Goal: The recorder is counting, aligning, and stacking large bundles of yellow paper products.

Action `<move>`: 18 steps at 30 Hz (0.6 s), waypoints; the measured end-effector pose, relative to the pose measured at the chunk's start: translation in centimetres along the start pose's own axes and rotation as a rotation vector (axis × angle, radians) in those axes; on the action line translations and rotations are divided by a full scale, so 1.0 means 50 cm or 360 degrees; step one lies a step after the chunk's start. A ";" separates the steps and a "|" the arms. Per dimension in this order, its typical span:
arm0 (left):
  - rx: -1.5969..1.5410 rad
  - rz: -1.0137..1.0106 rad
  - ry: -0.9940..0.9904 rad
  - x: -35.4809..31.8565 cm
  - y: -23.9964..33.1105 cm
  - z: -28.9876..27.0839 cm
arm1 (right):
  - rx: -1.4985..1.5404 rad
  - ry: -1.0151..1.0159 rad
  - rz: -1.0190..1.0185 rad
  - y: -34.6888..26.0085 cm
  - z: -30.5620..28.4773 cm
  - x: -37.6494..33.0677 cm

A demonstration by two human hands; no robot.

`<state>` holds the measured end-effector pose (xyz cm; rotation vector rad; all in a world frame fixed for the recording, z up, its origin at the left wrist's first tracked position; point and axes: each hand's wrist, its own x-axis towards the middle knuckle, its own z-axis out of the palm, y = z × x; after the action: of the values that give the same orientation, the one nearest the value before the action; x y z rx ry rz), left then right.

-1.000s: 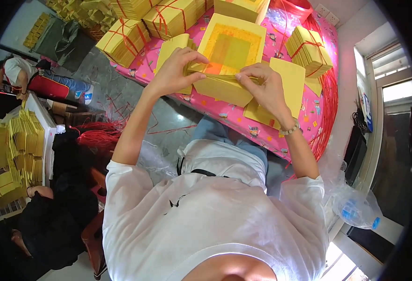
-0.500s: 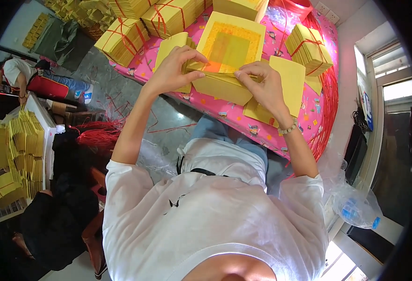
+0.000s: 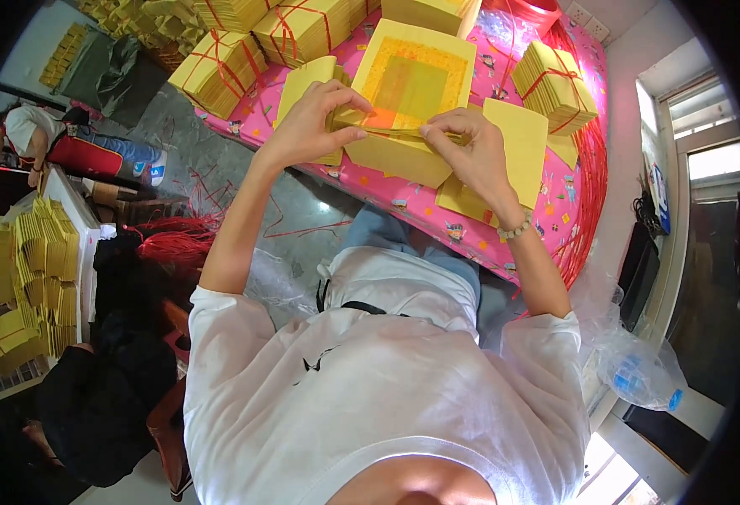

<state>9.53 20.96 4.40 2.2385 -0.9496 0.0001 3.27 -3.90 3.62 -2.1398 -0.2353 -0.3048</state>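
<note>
A thick stack of yellow paper (image 3: 404, 156) lies on the table in front of me, its top sheet (image 3: 412, 84) printed with an orange border around a gold square. At the stack's near left corner is my left hand (image 3: 315, 126), fingers curled onto the top and thumb against the front edge. My right hand (image 3: 471, 147), with a beaded bracelet (image 3: 515, 225) at the wrist, pinches the near edge of the top sheets between thumb and forefinger. Plain yellow paper (image 3: 517, 151) lies beside and partly under the right hand. Another yellow stack (image 3: 303, 88) is beside my left hand.
Bundles of yellow paper tied with red strips (image 3: 218, 74) stand along the far left. Another tied bundle (image 3: 555, 88) is at the right. Red strips (image 3: 585, 219) hang over the pink tablecloth's (image 3: 404, 202) right edge. A person (image 3: 46, 139) is at the far left.
</note>
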 end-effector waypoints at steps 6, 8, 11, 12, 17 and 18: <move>0.0361 0.0175 0.0037 0.028 0.049 -0.005 | -0.0001 0.0147 -0.0125 -0.016 -0.009 0.011; 0.0478 0.0276 0.0089 0.046 0.063 0.005 | -0.0063 0.0198 -0.0209 -0.022 -0.011 0.021; 0.0507 0.0372 0.0259 0.064 0.062 0.030 | 0.0036 0.0240 -0.0272 -0.031 -0.015 0.030; 0.0511 0.0385 0.0263 0.069 0.061 0.031 | 0.0031 0.0251 -0.0279 -0.030 -0.018 0.032; 0.0327 0.0305 0.0621 0.078 0.055 0.010 | 0.0062 0.0572 -0.0184 -0.018 -0.028 0.039; 0.0327 0.0317 0.0617 0.076 0.057 0.003 | 0.0059 0.0583 -0.0184 -0.007 -0.028 0.042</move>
<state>10.46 17.09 6.96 2.2011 -0.9827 0.6236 4.99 -4.76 5.30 -1.9942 -0.1500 -0.7441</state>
